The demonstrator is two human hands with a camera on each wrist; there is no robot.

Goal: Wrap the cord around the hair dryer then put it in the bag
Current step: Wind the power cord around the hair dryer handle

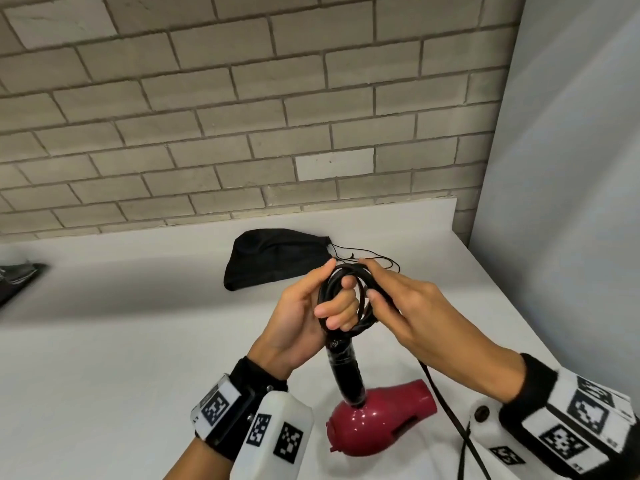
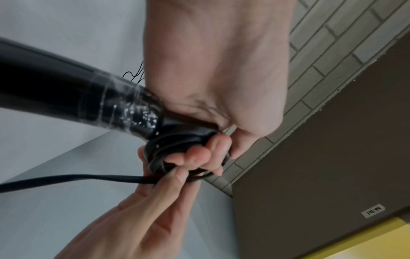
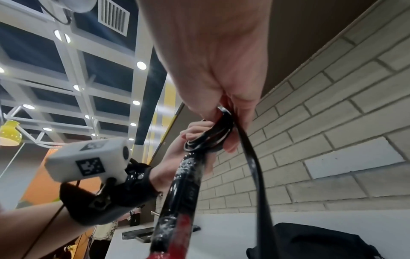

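Observation:
The hair dryer has a glossy red body (image 1: pixel 381 420) and a black handle (image 1: pixel 346 372) that points up, its body hanging low over the white table (image 1: pixel 121 358). My left hand (image 1: pixel 332 306) grips the top end of the handle together with several black cord loops (image 1: pixel 360 292) coiled there. My right hand (image 1: pixel 381 289) pinches the cord at the coil; the loose cord (image 1: pixel 446 403) hangs down to the right. In the left wrist view the coil (image 2: pixel 177 145) sits in my fingers beside the handle (image 2: pixel 66 94). The black drawstring bag (image 1: pixel 273 258) lies flat behind the hands.
A brick wall (image 1: pixel 242 116) runs along the back of the table and a pale panel (image 1: pixel 571 202) closes the right side. A dark object (image 1: pixel 17 282) lies at the table's left edge. The bag's thin drawstring (image 1: pixel 374 254) trails to the right.

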